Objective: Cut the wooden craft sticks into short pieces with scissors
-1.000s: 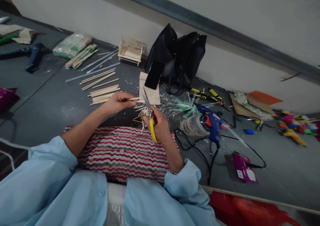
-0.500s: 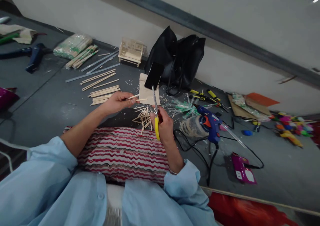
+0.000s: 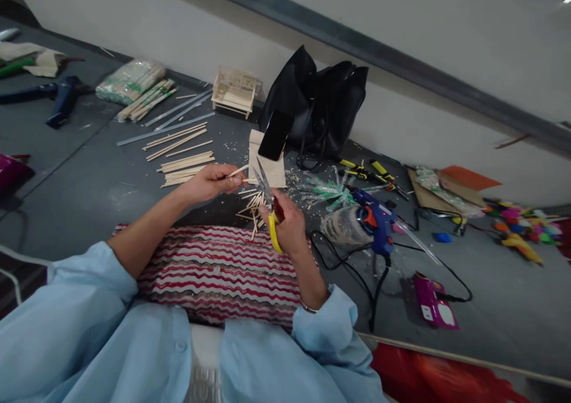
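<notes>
Between the fingers of my left hand (image 3: 213, 183) are thin wooden sticks (image 3: 239, 170), their ends pointing right. My right hand (image 3: 289, 222) is closed on the yellow handles of a pair of scissors (image 3: 273, 227). The blades are parted and lie close to the stick ends; whether they touch them I cannot tell. Just below the blades is a heap of short cut stick pieces (image 3: 255, 210). Longer sticks (image 3: 185, 168) lie in rows beyond my left hand. A sheet of brown paper (image 3: 273, 170) lies behind the blades, with a black phone (image 3: 276, 135) partly on it.
A striped cushion (image 3: 218, 272) lies across my lap. To the right, a blue glue gun (image 3: 377, 219) rests on a clear jar (image 3: 341, 224), its cable looping over the table. A black bag (image 3: 316, 106) and a small stick-built model (image 3: 234, 94) stand by the wall.
My right hand has moved slightly left, bringing the scissors closer to the stick ends. The blades have opened. My left hand has hardly moved.
</notes>
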The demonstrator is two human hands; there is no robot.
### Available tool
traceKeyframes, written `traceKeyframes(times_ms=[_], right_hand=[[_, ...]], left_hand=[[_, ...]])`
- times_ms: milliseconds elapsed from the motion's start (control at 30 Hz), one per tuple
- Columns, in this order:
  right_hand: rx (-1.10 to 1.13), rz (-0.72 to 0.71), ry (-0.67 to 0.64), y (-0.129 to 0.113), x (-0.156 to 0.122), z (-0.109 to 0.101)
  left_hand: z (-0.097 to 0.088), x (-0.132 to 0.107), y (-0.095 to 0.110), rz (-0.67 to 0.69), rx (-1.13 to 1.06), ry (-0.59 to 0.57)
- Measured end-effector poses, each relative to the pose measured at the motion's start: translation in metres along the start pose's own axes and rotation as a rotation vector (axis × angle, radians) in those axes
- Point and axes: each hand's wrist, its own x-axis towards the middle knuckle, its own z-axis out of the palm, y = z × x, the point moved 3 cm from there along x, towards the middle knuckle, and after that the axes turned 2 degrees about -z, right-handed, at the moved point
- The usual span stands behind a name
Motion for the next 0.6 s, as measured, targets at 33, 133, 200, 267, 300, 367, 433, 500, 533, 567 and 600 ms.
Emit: traceKeyframes(times_ms=[33, 133, 200, 267, 300, 367, 433, 500, 533, 567, 600], right_hand=[[-0.007, -0.002, -0.007, -0.0005, 0.0001, 0.0], [-0.017, 0.002, -0.02, -0.0011, -0.0003, 0.0004], [-0.013, 0.002, -0.032, -0.001, -0.0007, 0.001], [-0.008, -0.001, -0.039, -0.0008, -0.0011, 0.0015], [-0.009, -0.003, -0.04, -0.0008, -0.0013, 0.0015], [-0.023, -0.005, -0.036, -0.0007, -0.0015, 0.0012], [-0.046, -0.01, -0.024, -0.001, -0.0015, 0.0003], [-0.058, -0.022, -0.016, -0.0019, -0.0013, -0.0005], [-0.056, -0.03, -0.017, -0.0026, -0.0011, -0.0007], [-0.049, -0.035, -0.02, -0.0032, -0.001, -0.0008], [-0.04, -0.036, -0.027, -0.0038, -0.0008, -0.0007]], left_hand=[[-0.0001, 0.0, -0.0007, -0.003, -0.003, -0.003], [-0.0009, -0.0005, -0.0014, -0.014, -0.002, -0.012], [-0.0019, -0.001, -0.0011, -0.027, -0.002, -0.015], [-0.0028, -0.0014, -0.001, -0.041, -0.007, -0.013], [-0.0032, -0.0016, -0.0011, -0.047, -0.01, -0.013], [-0.0038, -0.0017, -0.002, -0.06, -0.019, -0.007], [-0.0042, -0.0016, -0.0031, -0.069, -0.027, -0.004], [-0.0045, -0.0015, -0.0039, -0.078, -0.032, -0.002], [-0.0045, -0.0014, -0.004, -0.082, -0.035, -0.003], [-0.0044, -0.0015, -0.004, -0.086, -0.04, -0.005], [-0.0043, -0.0015, -0.0037, -0.087, -0.045, -0.005]])
